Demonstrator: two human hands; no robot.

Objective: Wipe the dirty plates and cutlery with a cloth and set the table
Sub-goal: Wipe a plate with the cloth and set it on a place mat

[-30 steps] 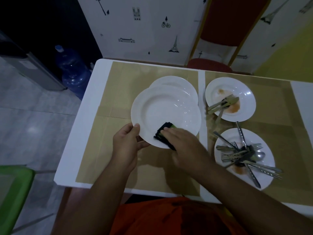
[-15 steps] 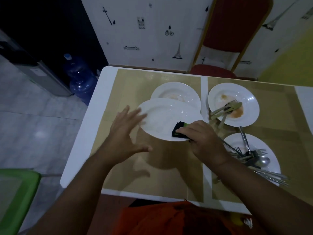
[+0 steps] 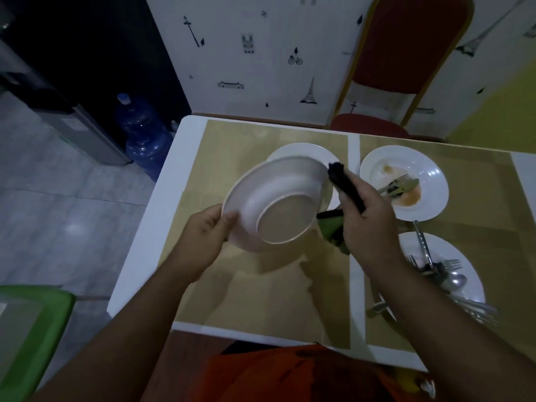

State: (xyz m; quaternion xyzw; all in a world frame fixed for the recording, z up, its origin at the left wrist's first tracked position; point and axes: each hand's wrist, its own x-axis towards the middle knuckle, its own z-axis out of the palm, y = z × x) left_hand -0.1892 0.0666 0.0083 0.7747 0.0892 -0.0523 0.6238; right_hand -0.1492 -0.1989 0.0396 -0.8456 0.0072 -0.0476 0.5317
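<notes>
A white deep plate is lifted above the table and turned over, its underside and foot ring facing me. My left hand grips its near-left rim. My right hand holds a dark green-and-black cloth at the plate's right rim. Behind it, another white plate lies on the table, mostly hidden. A stained plate at the right carries a fork and knife. A nearer plate holds several forks and spoons.
The white table is covered with tan mats. A red chair stands at the far side. A blue water bottle sits on the floor at left, and a green stool is near my left arm.
The plate was flipped from face-up to underside-up. My left hand let go, then took the rim again. The cloth moved from inside the bowl to the right rim.
</notes>
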